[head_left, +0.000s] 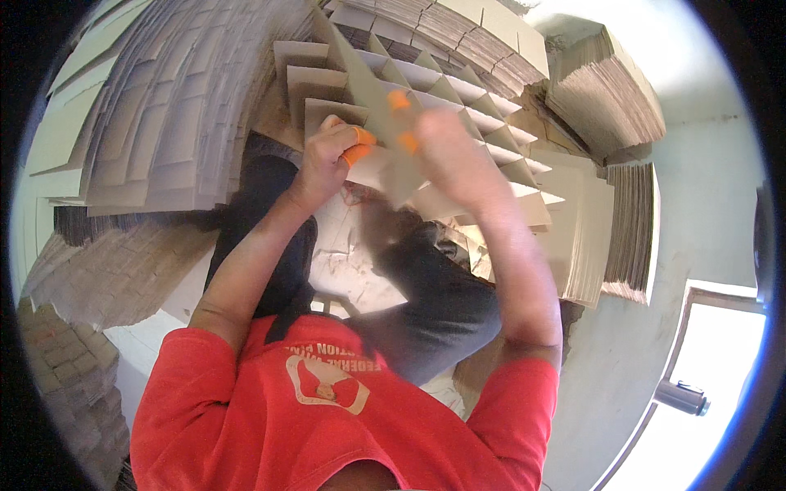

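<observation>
A cardboard divider grid (426, 78) of crossed upright strips stands in front of me. One long cardboard strip (360, 74) slants across its near left part, its lower end smeared by motion. My right hand (458, 155), blurred, grips this strip from the right, with orange covers on its fingertips. From the left, my left hand (327, 159) is closed, its orange-covered fingers pinched at cardboard beside the long strip. Exactly which edge it pinches is hard to tell. Both hands are over the near side of the grid.
Tall stacks of cardboard sheets (164, 106) rise at the left. More stacked cardboard (458, 33) lies behind the grid, and another bundle (606, 94) is at the far right. Upright sheets (630, 233) lean by the pale wall (704, 213). My legs (434, 303) are below the grid.
</observation>
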### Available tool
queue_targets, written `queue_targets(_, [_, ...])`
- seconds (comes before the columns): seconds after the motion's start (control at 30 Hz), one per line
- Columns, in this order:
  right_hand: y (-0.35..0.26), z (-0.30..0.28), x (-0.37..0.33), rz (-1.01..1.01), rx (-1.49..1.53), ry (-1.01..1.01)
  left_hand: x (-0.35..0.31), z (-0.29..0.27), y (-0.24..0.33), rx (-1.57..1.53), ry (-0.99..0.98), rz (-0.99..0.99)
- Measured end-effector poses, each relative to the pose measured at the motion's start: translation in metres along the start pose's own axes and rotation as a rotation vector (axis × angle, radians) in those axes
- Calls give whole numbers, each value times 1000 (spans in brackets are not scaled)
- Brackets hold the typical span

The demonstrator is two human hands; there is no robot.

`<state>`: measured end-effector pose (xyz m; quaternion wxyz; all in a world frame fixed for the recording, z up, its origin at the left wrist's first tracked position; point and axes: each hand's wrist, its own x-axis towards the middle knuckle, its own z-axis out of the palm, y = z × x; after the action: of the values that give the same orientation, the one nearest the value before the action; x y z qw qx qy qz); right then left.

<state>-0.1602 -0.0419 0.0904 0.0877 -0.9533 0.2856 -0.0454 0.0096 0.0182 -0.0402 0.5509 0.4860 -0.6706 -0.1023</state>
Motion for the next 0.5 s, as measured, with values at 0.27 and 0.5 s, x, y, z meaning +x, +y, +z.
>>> queue_targets(0.27, [-1,29,-41,119,82,128,2,-11,5,229,-16,91])
queue_targets(0.5, [83,31,-117,777,-324,540,52,-4,22,470,-463,207])
